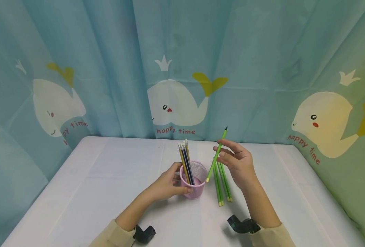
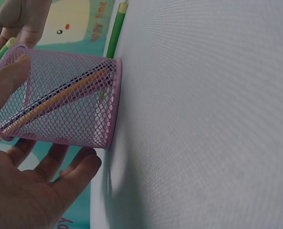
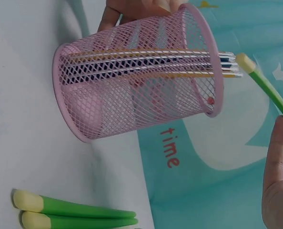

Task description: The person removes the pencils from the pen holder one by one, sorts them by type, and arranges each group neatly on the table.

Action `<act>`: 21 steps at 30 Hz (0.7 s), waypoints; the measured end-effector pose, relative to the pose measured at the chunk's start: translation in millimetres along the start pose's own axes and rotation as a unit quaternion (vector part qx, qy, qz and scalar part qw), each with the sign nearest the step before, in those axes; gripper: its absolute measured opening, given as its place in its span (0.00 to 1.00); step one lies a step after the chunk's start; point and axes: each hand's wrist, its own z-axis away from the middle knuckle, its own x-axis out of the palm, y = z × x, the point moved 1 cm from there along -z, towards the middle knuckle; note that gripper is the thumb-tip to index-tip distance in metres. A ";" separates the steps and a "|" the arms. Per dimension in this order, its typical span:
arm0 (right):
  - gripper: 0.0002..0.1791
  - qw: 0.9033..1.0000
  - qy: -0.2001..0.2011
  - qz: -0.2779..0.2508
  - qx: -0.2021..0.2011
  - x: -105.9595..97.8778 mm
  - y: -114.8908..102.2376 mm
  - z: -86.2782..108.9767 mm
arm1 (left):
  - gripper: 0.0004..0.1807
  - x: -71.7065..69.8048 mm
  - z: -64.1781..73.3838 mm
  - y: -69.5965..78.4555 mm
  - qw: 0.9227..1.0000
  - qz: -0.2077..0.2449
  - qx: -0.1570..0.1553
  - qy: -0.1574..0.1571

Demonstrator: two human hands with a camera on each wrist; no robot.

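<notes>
In the head view, a pink mesh pencil cup [image 1: 197, 192] stands upright on the table. Several striped pencils [image 1: 186, 161] with white-tipped ends up lean inside it. My left hand [image 1: 165, 185] grips the cup from the left, thumb on the near side and fingers behind. To the right of the cup, my right hand [image 1: 238, 164] pinches a green pencil [image 1: 214, 159], dark point up and pale yellow end down by the rim. In the right wrist view that end [image 3: 246, 62] is just outside the cup's opening. Several green pencils [image 1: 221, 187] lie on the table beneath my right hand.
The white table [image 1: 114, 171] reaches back to a blue curtain [image 1: 182, 34] printed with whales. Black wrist cameras sit on both wrists, the left camera [image 1: 144, 234] and the right camera [image 1: 242, 224], close above the table's near part.
</notes>
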 end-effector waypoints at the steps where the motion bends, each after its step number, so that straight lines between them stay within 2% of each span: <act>1: 0.21 1.000 0.006 -0.004 -0.001 -0.5 -0.6 0.1 | 0.41 0.0 0.0 0.1 1.000 0.000 -0.001 0.000; 11: 0.20 1.000 0.021 -0.015 -0.013 -3.6 -1.7 0.6 | 0.40 0.8 -0.2 0.5 1.000 0.003 0.010 0.000; 16: 0.21 1.000 0.023 -0.001 -0.001 -5.5 -1.3 0.1 | 0.39 0.9 0.5 0.7 1.000 0.002 0.007 0.000; 21: 0.28 0.999 0.033 0.015 0.017 -9.6 -0.9 -1.6 | 0.40 0.4 1.1 2.2 1.000 0.003 -0.001 0.002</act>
